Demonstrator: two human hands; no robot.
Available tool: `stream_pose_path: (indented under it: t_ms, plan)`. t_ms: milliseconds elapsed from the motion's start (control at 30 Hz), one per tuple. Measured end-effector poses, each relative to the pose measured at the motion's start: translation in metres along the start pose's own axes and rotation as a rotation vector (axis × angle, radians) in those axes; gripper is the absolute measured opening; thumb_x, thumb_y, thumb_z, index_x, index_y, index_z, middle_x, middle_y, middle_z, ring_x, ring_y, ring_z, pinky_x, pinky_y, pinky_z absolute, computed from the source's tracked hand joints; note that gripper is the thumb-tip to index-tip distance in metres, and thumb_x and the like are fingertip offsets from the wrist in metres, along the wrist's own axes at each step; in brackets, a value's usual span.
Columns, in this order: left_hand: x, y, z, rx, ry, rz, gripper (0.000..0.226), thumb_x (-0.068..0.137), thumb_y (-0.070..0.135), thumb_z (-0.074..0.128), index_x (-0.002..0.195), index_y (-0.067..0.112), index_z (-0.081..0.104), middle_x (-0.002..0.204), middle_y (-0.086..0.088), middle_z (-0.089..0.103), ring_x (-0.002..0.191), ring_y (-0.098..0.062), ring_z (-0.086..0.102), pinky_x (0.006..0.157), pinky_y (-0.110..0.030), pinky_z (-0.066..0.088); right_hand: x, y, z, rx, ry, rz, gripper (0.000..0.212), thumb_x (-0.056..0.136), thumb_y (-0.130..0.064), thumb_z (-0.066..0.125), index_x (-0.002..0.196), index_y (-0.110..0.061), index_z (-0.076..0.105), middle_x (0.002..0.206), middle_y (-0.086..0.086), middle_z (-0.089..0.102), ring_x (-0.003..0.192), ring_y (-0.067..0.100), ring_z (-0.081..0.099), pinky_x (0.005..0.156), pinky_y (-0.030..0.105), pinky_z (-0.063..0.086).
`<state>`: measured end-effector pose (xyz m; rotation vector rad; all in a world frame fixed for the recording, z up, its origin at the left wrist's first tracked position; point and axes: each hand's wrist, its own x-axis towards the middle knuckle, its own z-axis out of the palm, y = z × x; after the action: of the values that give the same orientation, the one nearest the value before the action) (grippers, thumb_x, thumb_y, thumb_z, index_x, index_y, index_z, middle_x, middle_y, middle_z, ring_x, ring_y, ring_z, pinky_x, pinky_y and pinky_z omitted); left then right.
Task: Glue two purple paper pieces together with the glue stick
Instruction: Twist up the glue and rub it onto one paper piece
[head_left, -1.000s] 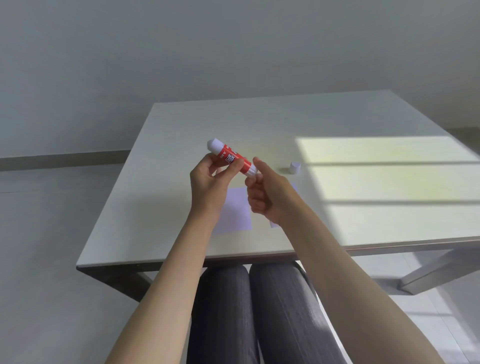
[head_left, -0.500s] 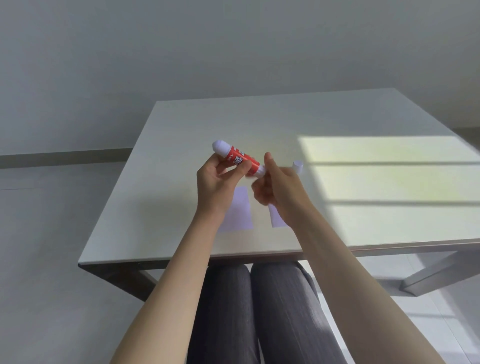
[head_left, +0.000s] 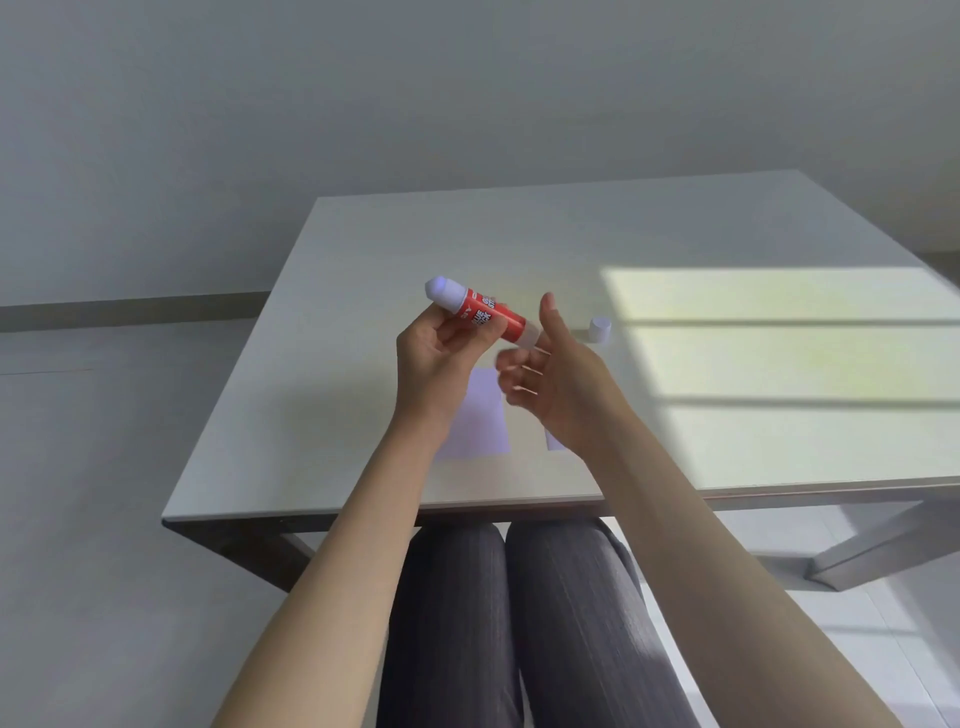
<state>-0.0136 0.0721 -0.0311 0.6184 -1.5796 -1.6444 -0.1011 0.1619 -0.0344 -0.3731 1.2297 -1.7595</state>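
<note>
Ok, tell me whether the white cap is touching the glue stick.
Apart. The head view shows the white cap standing on the table, with bare tabletop showing beside it, while the glue stick is held above.

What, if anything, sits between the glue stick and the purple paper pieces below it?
Nothing on the table blocks it. The glue stick, held by the left hand, is above both purple paper pieces; only the open right hand hovers over the right piece. The cap lies aside.
</note>
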Motion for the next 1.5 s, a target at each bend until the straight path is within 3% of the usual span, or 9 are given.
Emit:
stream_pose_path:
  t_ms: [100,233,400,533,667,833,1100,1333,1500]
  plan:
    - [0.001,0.0,-0.006,0.046,-0.063,-0.005,0.013,0.079,0.017,0.071,0.09,0.024,0.07,0.094,0.009,0.073,0.096,-0.011,0.068,0.093,-0.027,0.048,0.001,-0.001,0.003,0.096,-0.086,-0.111,0.02,0.093,-0.026,0.052,0.087,-0.012,0.065,0.063,-0.002,0.06,0.054,0.012,0.058,0.055,0.02,0.048]
    - [0.011,-0.011,-0.053,0.565,-0.263,0.038,0.054,0.082,0.026,0.071,0.132,0.024,0.053,0.136,0.019,0.05,0.139,-0.004,0.036,0.12,-0.04,0.018,0.009,-0.008,-0.006,0.284,0.085,-0.093,0.028,0.09,-0.017,0.057,0.063,-0.02,0.063,0.059,-0.003,0.05,0.05,0.011,0.05,0.048,0.017,0.044]
    - [0.014,-0.035,-0.102,1.033,-0.532,-0.036,0.068,0.086,0.038,0.062,0.147,0.028,0.032,0.156,0.013,0.029,0.149,-0.005,0.001,0.119,-0.047,-0.013,0.012,-0.01,-0.015,-0.257,0.212,-0.296,0.002,0.087,-0.005,0.055,0.085,-0.005,0.056,0.076,0.011,0.062,0.058,0.022,0.063,0.061,0.03,0.057]
    - [0.013,-0.049,-0.098,1.075,-0.569,-0.05,0.083,0.076,0.058,0.061,0.147,0.043,0.021,0.16,0.011,0.016,0.149,-0.007,-0.009,0.119,-0.045,-0.016,0.018,0.004,0.003,-0.733,0.196,-0.442,0.009,0.08,-0.008,0.06,0.086,-0.002,0.06,0.067,0.0,0.065,0.064,0.026,0.069,0.069,0.042,0.059]
    - [0.017,-0.046,-0.096,1.192,-0.59,0.027,0.093,0.08,0.056,0.06,0.152,0.032,0.007,0.16,0.015,0.013,0.149,-0.004,-0.005,0.118,-0.043,-0.017,0.026,0.008,0.018,-0.986,0.142,-0.542,0.007,0.077,-0.01,0.06,0.084,-0.007,0.059,0.062,-0.009,0.066,0.053,0.003,0.063,0.063,0.023,0.051]
    - [0.019,-0.045,-0.097,1.254,-0.627,0.035,0.106,0.08,0.06,0.056,0.149,0.026,-0.016,0.158,0.018,0.02,0.149,-0.005,-0.004,0.119,-0.047,-0.014,0.032,0.011,0.025,-1.154,0.071,-0.554,0.009,0.077,-0.011,0.06,0.086,-0.01,0.061,0.07,0.0,0.067,0.064,0.022,0.063,0.057,0.022,0.043]
    - [0.019,-0.044,-0.092,1.285,-0.637,0.022,0.098,0.081,0.06,0.057,0.148,0.032,-0.01,0.162,0.005,0.007,0.149,-0.009,-0.005,0.118,-0.049,-0.014,0.004,0.018,0.027,-1.252,-0.135,-0.588,0.009,0.072,-0.008,0.065,0.08,-0.005,0.063,0.052,-0.011,0.05,0.048,0.008,0.046,0.053,0.012,0.034]
    - [0.017,-0.043,-0.097,1.279,-0.63,0.001,0.092,0.08,0.06,0.055,0.152,0.03,0.007,0.162,0.011,0.006,0.149,-0.006,-0.006,0.119,-0.048,-0.014,0.032,0.003,0.015,-1.122,0.126,-0.541,0.006,0.074,-0.009,0.063,0.078,-0.009,0.059,0.062,-0.001,0.067,0.051,0.001,0.059,0.06,0.018,0.046]
    - [0.019,-0.042,-0.093,1.334,-0.658,-0.007,0.087,0.081,0.061,0.055,0.151,0.036,0.01,0.162,0.012,-0.002,0.149,-0.01,-0.006,0.118,-0.052,-0.013,-0.002,0.019,0.018,-1.274,-0.041,-0.628,0.01,0.074,-0.008,0.065,0.084,-0.007,0.064,0.067,0.011,0.07,0.06,0.03,0.057,0.059,0.029,0.043]
